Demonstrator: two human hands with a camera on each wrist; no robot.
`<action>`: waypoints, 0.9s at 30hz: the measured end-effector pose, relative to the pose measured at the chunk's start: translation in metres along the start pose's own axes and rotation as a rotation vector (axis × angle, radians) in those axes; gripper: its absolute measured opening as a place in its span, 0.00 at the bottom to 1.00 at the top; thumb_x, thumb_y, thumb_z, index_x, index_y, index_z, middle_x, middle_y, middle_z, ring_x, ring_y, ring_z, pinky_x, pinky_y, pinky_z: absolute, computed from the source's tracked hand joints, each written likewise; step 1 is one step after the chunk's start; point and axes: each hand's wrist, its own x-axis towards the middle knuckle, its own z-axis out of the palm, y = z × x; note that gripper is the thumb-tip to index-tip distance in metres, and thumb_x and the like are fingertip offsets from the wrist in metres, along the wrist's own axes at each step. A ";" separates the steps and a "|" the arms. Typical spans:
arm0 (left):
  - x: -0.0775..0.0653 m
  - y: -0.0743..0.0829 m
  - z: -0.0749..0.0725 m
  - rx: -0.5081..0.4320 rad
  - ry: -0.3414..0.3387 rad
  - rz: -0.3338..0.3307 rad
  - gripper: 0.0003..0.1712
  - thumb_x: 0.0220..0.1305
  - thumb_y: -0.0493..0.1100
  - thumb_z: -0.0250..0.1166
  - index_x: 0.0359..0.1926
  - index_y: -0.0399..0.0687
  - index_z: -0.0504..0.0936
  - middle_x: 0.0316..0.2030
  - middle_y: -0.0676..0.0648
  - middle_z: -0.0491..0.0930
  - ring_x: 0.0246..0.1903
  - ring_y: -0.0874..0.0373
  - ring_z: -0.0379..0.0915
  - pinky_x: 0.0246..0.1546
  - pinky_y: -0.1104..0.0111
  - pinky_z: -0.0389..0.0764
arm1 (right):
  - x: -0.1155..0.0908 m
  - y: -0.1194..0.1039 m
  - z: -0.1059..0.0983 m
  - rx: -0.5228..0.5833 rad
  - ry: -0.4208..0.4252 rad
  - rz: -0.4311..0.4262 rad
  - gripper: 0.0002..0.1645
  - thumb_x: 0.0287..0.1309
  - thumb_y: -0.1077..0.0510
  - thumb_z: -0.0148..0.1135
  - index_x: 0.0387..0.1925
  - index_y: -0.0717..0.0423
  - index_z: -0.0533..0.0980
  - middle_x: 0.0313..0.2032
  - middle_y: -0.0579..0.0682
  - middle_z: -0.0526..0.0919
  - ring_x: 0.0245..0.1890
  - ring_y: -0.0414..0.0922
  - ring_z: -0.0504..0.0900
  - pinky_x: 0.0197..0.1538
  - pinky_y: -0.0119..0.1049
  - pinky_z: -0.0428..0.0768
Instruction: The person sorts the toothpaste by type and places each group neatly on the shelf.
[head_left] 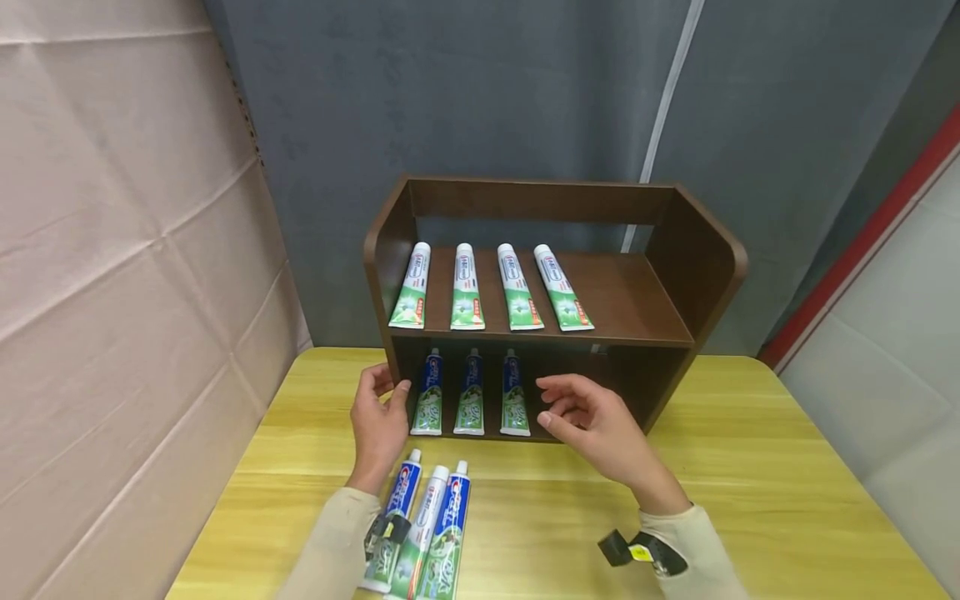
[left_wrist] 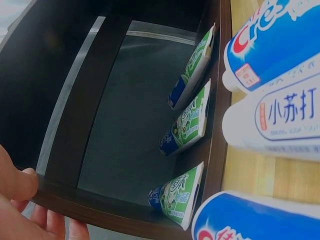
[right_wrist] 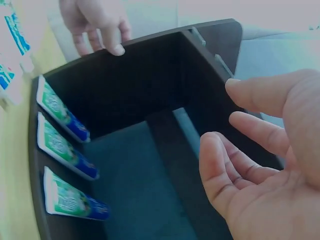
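A dark brown two-tier shelf (head_left: 645,300) stands on the table. My left hand (head_left: 380,421) grips the front edge of its left side panel, thumb inside and fingers outside. My right hand (head_left: 596,425) hovers before the lower tier with loosely bent fingers and nothing in them. Nearest to it is the rightmost blue-and-green toothpaste tube (head_left: 514,396); two matching tubes (head_left: 470,396) lie to its left on that tier. Several white-and-green toothpaste tubes (head_left: 467,287) lie in a row on the upper tier, caps toward the back.
Near the left forearm, a white-and-green tube (head_left: 420,533) lies on the wooden table (head_left: 555,533) between two blue-and-green tubes (head_left: 450,533), one partly hidden by the wrist camera. A grey curtain (head_left: 487,92) hangs behind the shelf, and a pale cloth (head_left: 135,250) at the left.
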 end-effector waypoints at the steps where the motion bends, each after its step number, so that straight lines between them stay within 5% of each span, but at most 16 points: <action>1: 0.000 0.000 0.000 -0.002 -0.001 0.002 0.18 0.79 0.38 0.60 0.65 0.45 0.72 0.58 0.42 0.77 0.60 0.45 0.74 0.66 0.47 0.80 | -0.001 0.001 0.003 0.004 -0.008 0.011 0.24 0.66 0.60 0.73 0.62 0.51 0.80 0.48 0.52 0.85 0.40 0.42 0.84 0.42 0.32 0.88; 18: 0.001 0.001 -0.001 0.015 -0.006 -0.003 0.18 0.79 0.38 0.61 0.65 0.45 0.72 0.58 0.42 0.77 0.61 0.45 0.74 0.66 0.47 0.81 | -0.006 0.025 0.074 0.090 -0.114 0.113 0.26 0.66 0.58 0.72 0.65 0.49 0.78 0.49 0.49 0.85 0.42 0.42 0.84 0.43 0.35 0.86; 27: 0.002 0.000 -0.002 0.012 -0.005 0.013 0.17 0.79 0.39 0.61 0.64 0.45 0.73 0.57 0.42 0.77 0.60 0.45 0.75 0.65 0.47 0.81 | -0.011 0.053 0.104 0.180 -0.130 0.217 0.34 0.62 0.59 0.75 0.68 0.59 0.73 0.52 0.62 0.82 0.43 0.44 0.83 0.46 0.31 0.85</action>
